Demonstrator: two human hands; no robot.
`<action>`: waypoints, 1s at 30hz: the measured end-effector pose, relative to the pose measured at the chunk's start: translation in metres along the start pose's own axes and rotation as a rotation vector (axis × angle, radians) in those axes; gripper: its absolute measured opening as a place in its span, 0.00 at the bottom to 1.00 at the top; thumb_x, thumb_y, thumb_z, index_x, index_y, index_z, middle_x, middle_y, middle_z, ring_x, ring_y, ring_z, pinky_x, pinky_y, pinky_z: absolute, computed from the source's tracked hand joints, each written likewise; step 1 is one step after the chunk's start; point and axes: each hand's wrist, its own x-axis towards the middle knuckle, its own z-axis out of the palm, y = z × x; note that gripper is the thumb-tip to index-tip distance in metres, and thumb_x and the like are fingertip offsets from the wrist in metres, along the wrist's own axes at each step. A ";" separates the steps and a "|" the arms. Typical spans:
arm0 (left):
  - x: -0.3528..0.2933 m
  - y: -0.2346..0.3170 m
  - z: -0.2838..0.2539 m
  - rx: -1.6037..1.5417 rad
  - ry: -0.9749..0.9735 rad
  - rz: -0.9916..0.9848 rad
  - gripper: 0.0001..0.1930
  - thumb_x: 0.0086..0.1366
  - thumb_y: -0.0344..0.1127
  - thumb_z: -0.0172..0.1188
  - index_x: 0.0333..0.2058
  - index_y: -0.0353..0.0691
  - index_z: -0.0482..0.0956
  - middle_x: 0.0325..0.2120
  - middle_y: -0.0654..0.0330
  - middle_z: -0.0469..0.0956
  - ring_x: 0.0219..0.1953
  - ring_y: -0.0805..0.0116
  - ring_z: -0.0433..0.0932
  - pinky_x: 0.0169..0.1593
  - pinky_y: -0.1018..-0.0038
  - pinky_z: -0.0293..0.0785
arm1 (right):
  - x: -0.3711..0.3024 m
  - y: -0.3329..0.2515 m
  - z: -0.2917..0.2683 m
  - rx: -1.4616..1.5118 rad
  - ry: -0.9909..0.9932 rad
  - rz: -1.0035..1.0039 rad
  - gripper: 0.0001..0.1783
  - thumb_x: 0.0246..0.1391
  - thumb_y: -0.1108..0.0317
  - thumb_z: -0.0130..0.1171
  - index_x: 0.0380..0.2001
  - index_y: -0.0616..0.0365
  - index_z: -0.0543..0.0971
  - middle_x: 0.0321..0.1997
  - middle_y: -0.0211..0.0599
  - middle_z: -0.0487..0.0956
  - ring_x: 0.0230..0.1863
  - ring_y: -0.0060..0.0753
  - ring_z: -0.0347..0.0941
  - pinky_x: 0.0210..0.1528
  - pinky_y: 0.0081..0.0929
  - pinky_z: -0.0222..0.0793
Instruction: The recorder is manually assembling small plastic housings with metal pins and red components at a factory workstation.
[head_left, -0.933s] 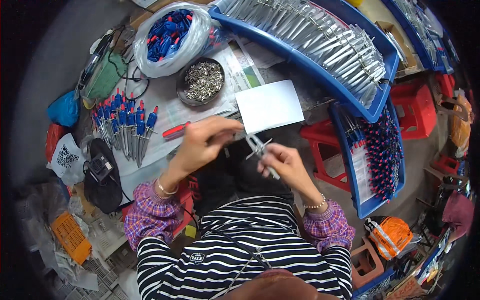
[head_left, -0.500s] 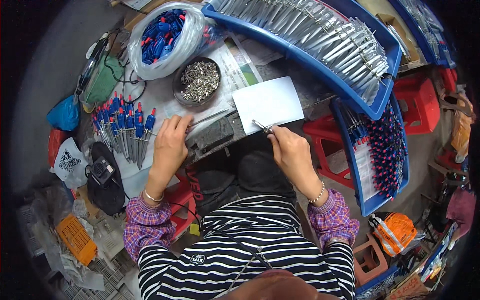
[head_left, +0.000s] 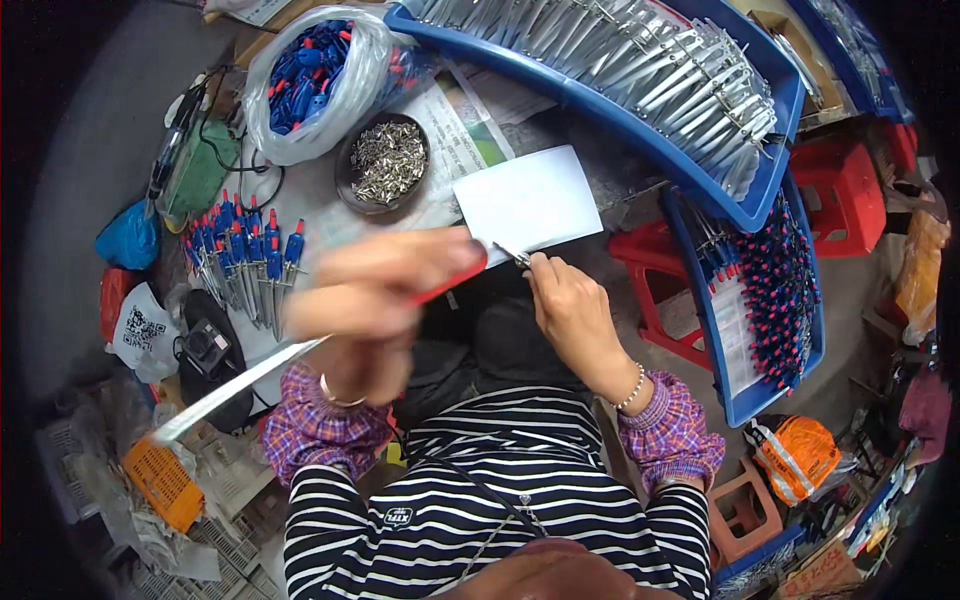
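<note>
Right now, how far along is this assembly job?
Done: a row of blue-capped pieces lies at the left of the table. In hand: the right hand pinches a small metal part, and the blurred left hand grips a red-handled tool. Left: a blue tray piled with bare metal pieces, plus a bag of blue caps.

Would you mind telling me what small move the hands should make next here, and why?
Probably bring the blurred left hand and its red-handled tool to the small metal piece pinched in the right hand; the tool's tip sits just short of that piece.
</note>
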 end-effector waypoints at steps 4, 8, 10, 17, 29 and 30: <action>-0.044 -0.066 0.006 0.080 -0.078 -0.453 0.06 0.63 0.20 0.48 0.39 0.32 0.67 0.34 0.53 0.74 0.34 0.68 0.74 0.41 0.75 0.71 | -0.002 -0.008 0.005 -0.017 0.016 0.010 0.06 0.52 0.74 0.54 0.32 0.62 0.69 0.22 0.44 0.69 0.25 0.46 0.71 0.27 0.39 0.66; -0.053 -0.064 0.001 0.003 -0.066 -0.516 0.08 0.62 0.20 0.47 0.40 0.31 0.67 0.31 0.54 0.75 0.32 0.69 0.75 0.39 0.76 0.71 | 0.002 -0.003 0.000 0.045 0.004 0.002 0.07 0.52 0.74 0.55 0.34 0.63 0.71 0.24 0.45 0.71 0.26 0.48 0.72 0.27 0.40 0.66; -0.046 -0.054 -0.014 0.112 -0.073 -0.477 0.08 0.61 0.20 0.49 0.40 0.31 0.69 0.30 0.55 0.75 0.32 0.70 0.75 0.38 0.76 0.71 | 0.003 0.005 0.004 0.142 0.051 -0.006 0.07 0.51 0.74 0.55 0.33 0.64 0.72 0.24 0.46 0.73 0.24 0.48 0.71 0.26 0.37 0.66; -0.068 -0.032 -0.072 0.684 -0.211 -0.487 0.13 0.51 0.20 0.59 0.38 0.35 0.75 0.31 0.53 0.76 0.32 0.59 0.77 0.36 0.72 0.72 | 0.001 -0.006 -0.013 1.059 -0.089 0.575 0.08 0.57 0.70 0.52 0.28 0.62 0.77 0.21 0.27 0.75 0.19 0.11 0.65 0.21 0.10 0.62; -0.027 -0.043 -0.150 1.127 0.097 -0.104 0.15 0.48 0.20 0.57 0.38 0.36 0.75 0.40 0.51 0.76 0.43 0.51 0.74 0.48 0.64 0.70 | 0.098 -0.051 -0.050 0.462 -0.129 -0.234 0.04 0.47 0.78 0.56 0.25 0.68 0.72 0.34 0.42 0.78 0.18 0.28 0.68 0.23 0.22 0.61; -0.018 -0.049 -0.158 1.168 0.125 -0.051 0.15 0.49 0.20 0.56 0.39 0.36 0.75 0.40 0.52 0.77 0.43 0.51 0.74 0.48 0.64 0.70 | 0.118 -0.053 -0.048 0.368 -0.112 -0.357 0.04 0.46 0.78 0.56 0.25 0.68 0.71 0.40 0.43 0.77 0.20 0.34 0.70 0.25 0.26 0.64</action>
